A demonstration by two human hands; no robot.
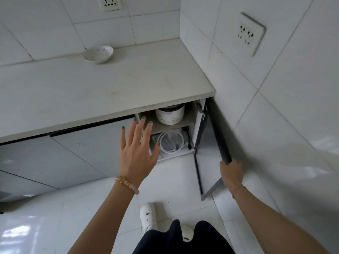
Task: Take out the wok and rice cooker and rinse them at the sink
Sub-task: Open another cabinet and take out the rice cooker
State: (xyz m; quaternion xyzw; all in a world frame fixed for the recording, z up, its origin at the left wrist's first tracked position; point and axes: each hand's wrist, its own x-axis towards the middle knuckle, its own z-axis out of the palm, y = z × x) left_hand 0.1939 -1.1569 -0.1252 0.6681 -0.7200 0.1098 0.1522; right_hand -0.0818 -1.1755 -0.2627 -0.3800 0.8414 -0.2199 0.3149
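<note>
A white rice cooker [170,114] with a dark lid stands on the upper shelf of the open corner cabinet, under the countertop [102,92]. On the lower shelf lies a round pan with a glass lid [171,143], partly hidden by my left hand. My left hand [136,151] hovers in front of the cabinet opening with fingers spread and straight, holding nothing. My right hand [231,172] grips the lower outer edge of the grey cabinet door [207,149], which is swung open to the right against the tiled wall.
A white bowl [98,53] sits at the back of the countertop. Closed grey cabinet doors [55,158] run to the left. Wall sockets [247,34] are on the right wall and back wall. My white shoes [149,215] stand on the glossy tiled floor.
</note>
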